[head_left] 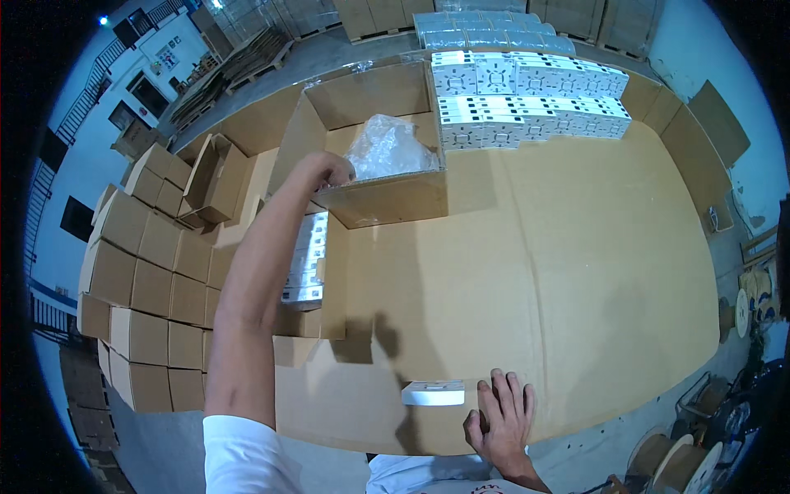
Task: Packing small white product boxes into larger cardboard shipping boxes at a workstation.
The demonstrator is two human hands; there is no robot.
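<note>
My left hand [329, 169] reaches forward into an open cardboard carton [387, 202], its fingers at the edge of a crumpled clear plastic liner [387, 148] inside; whether it grips the liner I cannot tell. My right hand [504, 412] rests flat, fingers spread, on the near edge of the cardboard-covered table [559, 272]. A single small white box [434, 393] lies just left of my right hand. Another open carton [309, 263] below the table's left edge holds rows of the same white boxes.
Two stacked rows of white boxes [531, 99] stand at the table's far side. Closed brown cartons [156, 280] are stacked at the left, with more open ones [210, 177] behind. Cable reels [691, 461] sit on the floor at the lower right.
</note>
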